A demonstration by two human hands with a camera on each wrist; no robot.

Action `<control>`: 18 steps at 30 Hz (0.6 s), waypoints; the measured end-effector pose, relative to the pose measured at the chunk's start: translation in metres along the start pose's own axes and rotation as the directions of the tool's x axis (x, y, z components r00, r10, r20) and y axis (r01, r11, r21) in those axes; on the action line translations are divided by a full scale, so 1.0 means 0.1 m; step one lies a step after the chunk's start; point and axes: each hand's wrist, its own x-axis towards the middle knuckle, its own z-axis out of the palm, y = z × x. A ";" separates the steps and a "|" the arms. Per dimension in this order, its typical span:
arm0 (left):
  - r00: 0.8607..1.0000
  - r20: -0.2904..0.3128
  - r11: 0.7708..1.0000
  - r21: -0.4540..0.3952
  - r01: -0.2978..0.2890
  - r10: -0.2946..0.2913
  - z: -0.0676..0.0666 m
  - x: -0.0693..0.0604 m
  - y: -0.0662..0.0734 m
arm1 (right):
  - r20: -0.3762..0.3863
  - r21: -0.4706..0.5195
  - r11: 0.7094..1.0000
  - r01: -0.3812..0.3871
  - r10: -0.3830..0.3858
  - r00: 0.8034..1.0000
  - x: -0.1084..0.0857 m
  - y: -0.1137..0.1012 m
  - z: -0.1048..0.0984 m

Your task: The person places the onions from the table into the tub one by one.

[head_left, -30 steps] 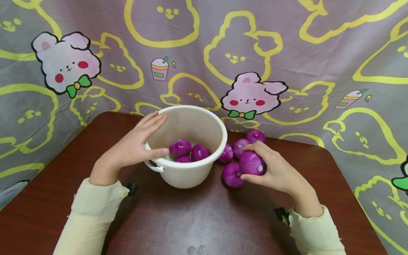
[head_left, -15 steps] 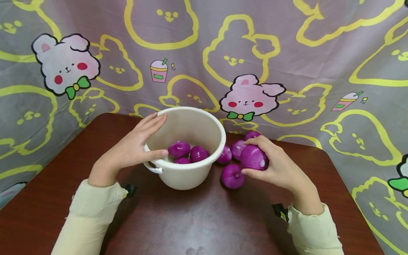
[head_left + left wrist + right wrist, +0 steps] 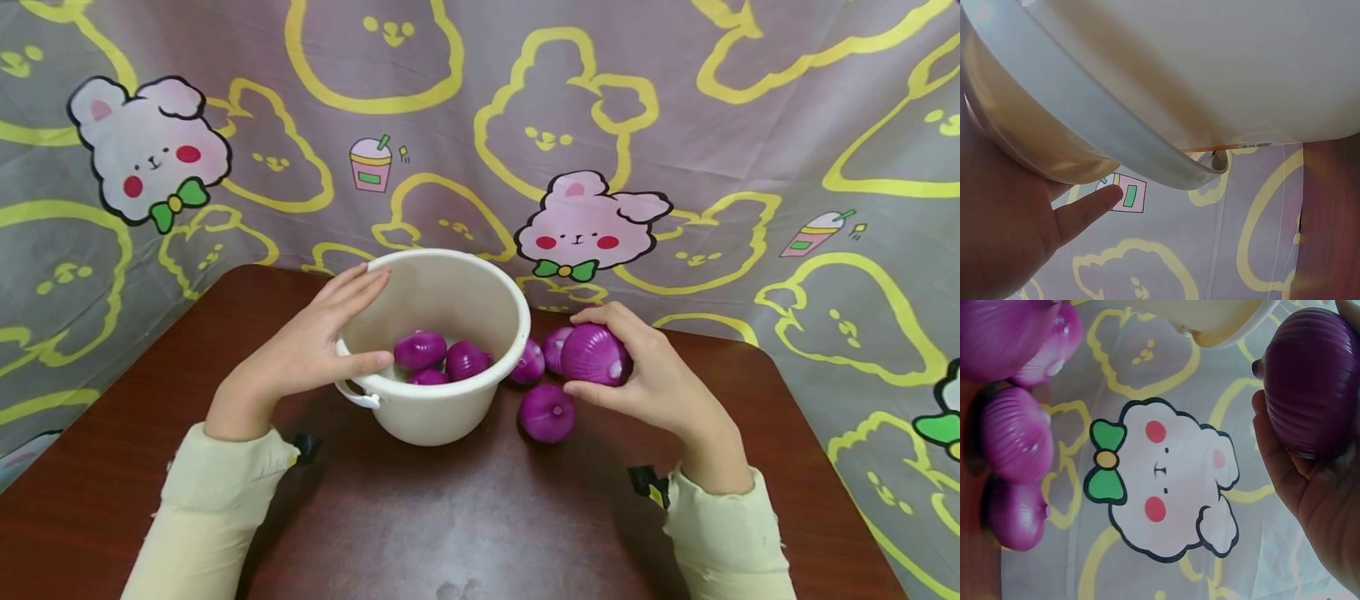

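Observation:
My right hand [image 3: 656, 379] holds a purple onion [image 3: 595, 356] above the table, thumb below and fingers over the top; the right wrist view shows this onion [image 3: 1313, 381] large. My left hand [image 3: 311, 342] rests at the left rim of a cream-white bucket [image 3: 438, 417], its fingers fairly straight and spread. In the left wrist view one finger [image 3: 1088, 212] extends past the bucket's rim. Inside the bucket lie three purple onions [image 3: 420, 349]. On the table, one onion [image 3: 547, 412] sits in front, another [image 3: 529, 363] beside the bucket; those behind are partly hidden.
The dark red-brown table [image 3: 450, 517] stretches in front of the bucket. A patterned cloth curtain [image 3: 442, 125] stands close behind the table. On the bucket's left hangs a white handle [image 3: 360, 398]. Several onions [image 3: 1017, 434] line up in the right wrist view.
My right hand has lifted the held onion slightly, up and away from the front onion, and now covers most of the farthest one. My left hand and the bucket stay in place.

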 end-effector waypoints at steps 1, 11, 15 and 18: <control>1.000 -0.001 1.000 -0.001 0.001 -0.001 0.00 0.00 0.00 | -0.001 0.003 1.000 0.000 0.000 1.000 0.02 -0.01 0.00; 1.000 -0.007 1.000 0.002 -0.017 0.017 0.00 0.01 -0.01 | -0.026 0.036 0.999 -0.018 0.019 0.999 0.11 -0.04 -0.02; 1.000 -0.010 1.000 0.002 -0.025 0.025 0.00 0.02 -0.02 | -0.041 0.055 0.998 -0.016 0.018 0.999 0.13 -0.05 0.00; 1.000 -0.013 1.000 -0.002 -0.025 0.025 0.00 0.01 -0.02 | -0.043 0.065 0.998 -0.010 0.013 0.999 0.17 -0.07 0.02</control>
